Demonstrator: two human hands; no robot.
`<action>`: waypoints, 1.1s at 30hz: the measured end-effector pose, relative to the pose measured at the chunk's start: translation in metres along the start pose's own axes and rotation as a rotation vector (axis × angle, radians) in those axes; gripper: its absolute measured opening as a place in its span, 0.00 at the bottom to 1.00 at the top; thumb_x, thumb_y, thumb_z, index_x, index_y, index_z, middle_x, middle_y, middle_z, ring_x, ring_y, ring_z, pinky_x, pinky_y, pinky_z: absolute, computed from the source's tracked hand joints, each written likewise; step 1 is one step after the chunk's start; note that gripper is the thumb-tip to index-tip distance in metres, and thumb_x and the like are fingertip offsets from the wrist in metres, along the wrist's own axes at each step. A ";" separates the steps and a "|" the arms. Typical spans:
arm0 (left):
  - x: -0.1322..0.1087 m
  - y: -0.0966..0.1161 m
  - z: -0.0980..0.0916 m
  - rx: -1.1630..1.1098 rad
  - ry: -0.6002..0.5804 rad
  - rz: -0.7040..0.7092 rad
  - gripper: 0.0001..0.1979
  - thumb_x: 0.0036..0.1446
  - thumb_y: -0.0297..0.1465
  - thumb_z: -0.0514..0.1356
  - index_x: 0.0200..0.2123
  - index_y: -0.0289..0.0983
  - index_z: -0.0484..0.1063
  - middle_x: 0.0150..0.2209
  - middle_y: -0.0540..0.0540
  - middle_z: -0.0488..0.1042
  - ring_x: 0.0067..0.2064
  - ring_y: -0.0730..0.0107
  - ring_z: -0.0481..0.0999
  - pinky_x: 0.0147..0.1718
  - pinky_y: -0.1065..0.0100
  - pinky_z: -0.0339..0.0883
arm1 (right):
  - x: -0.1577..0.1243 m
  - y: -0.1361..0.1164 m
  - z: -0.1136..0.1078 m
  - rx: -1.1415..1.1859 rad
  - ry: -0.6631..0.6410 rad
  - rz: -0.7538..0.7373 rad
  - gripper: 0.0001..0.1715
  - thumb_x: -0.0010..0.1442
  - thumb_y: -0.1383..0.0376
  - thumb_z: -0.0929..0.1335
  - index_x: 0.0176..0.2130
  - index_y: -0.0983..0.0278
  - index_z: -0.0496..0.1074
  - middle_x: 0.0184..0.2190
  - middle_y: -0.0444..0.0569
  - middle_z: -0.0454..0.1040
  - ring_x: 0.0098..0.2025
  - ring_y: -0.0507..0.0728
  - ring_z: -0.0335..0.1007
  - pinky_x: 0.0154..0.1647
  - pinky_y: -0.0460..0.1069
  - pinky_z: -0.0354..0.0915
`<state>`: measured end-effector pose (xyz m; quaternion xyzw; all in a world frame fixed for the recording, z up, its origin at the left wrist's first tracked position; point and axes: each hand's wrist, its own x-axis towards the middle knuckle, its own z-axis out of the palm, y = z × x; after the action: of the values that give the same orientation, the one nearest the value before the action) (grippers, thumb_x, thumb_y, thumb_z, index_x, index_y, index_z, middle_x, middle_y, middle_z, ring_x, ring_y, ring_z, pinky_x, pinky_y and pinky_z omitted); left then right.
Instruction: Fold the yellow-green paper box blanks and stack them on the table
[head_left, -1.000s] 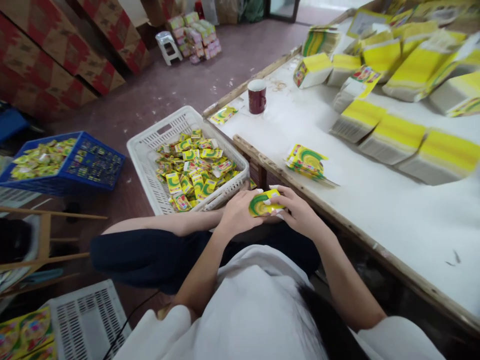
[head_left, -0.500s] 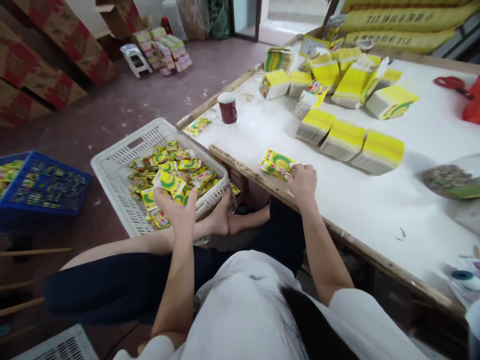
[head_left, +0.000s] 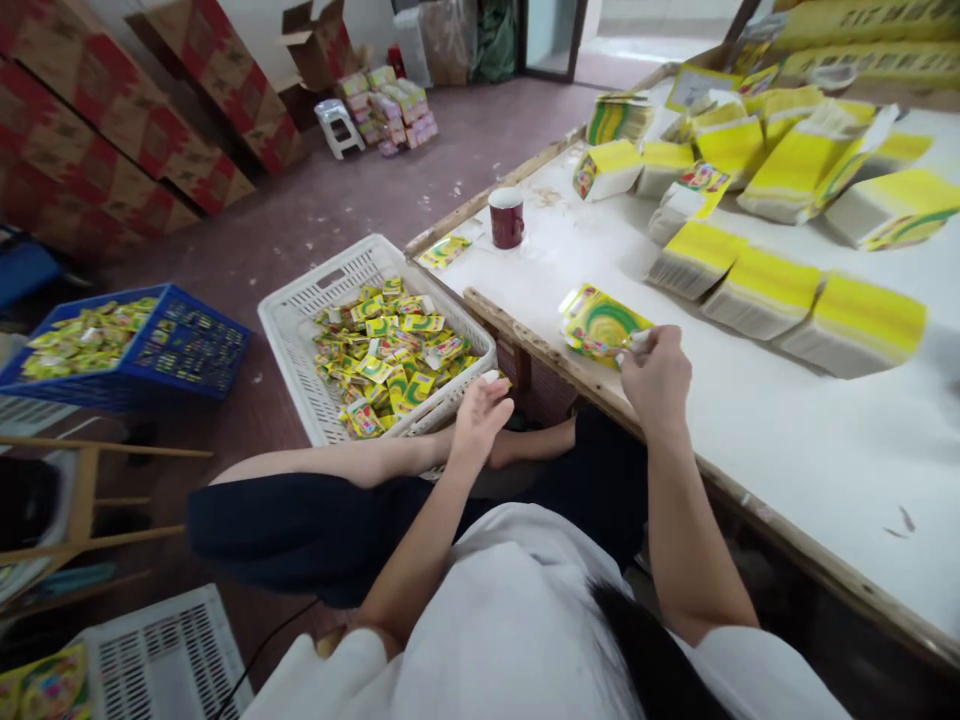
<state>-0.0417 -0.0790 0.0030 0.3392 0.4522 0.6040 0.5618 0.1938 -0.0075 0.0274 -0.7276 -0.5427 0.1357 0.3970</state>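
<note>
My right hand (head_left: 656, 375) is at the near edge of the white table (head_left: 787, 430), its fingers pinched on the top flat yellow-green packet of a small stack (head_left: 600, 322). My left hand (head_left: 480, 415) hovers over my lap beside the white basket (head_left: 300, 300), fingers loosely apart and holding nothing. The basket is full of several small yellow-green filled packets (head_left: 390, 345).
Rows of yellow bundled packet stacks (head_left: 757, 285) lie farther back on the table, with a dark red mug (head_left: 507, 217) near its left edge. A blue crate (head_left: 172, 340) with packets stands on the floor at left. Cardboard boxes (head_left: 112, 130) line the wall. Another white crate (head_left: 165, 650) is at lower left.
A second ago both hands held one packet over my lap. The left hand then dropped it in the white basket and came back empty; the right hand reached to the flat stack on the table.
</note>
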 end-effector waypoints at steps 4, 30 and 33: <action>0.002 0.002 0.021 -0.299 -0.030 -0.002 0.31 0.48 0.51 0.68 0.49 0.39 0.71 0.55 0.38 0.74 0.60 0.51 0.72 0.58 0.53 0.67 | -0.059 -0.041 0.012 0.319 -0.440 -0.258 0.09 0.51 0.66 0.68 0.33 0.60 0.63 0.27 0.42 0.66 0.29 0.54 0.62 0.33 0.49 0.60; -0.015 -0.017 0.009 0.156 0.442 0.103 0.22 0.57 0.51 0.62 0.33 0.36 0.78 0.35 0.39 0.82 0.51 0.51 0.80 0.52 0.58 0.75 | -0.117 -0.063 0.037 0.493 -0.353 -0.170 0.18 0.52 0.63 0.72 0.24 0.59 0.57 0.20 0.36 0.60 0.23 0.50 0.55 0.25 0.46 0.55; -0.014 -0.012 0.010 0.130 0.432 0.070 0.27 0.61 0.54 0.55 0.37 0.35 0.78 0.36 0.39 0.82 0.52 0.51 0.80 0.50 0.58 0.75 | -0.118 -0.065 0.035 0.579 -0.329 -0.215 0.15 0.52 0.65 0.72 0.25 0.60 0.60 0.23 0.38 0.63 0.26 0.50 0.58 0.28 0.46 0.59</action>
<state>-0.0257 -0.0916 -0.0033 0.2531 0.5878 0.6513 0.4077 0.0835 -0.0918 0.0238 -0.4917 -0.6120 0.3571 0.5061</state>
